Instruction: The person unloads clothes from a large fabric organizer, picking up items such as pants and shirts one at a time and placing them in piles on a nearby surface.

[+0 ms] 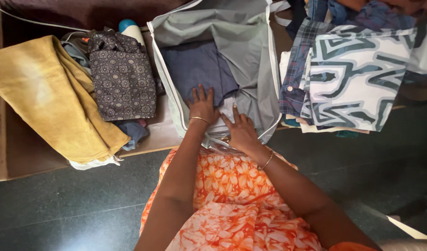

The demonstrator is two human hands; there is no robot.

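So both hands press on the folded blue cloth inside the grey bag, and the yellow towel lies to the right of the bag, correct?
Not quite. The head view shows the yellow towel to the left of the grey bag, not the right. The rest holds: the left hand and right hand press on folded clothes in the bag, the left on the blue cloth.

Dim, soft light; floor glare bottom-left.

Orange-and-white floral garment (227, 209), bare arms, a thin gold bangle (199, 119) on each wrist.
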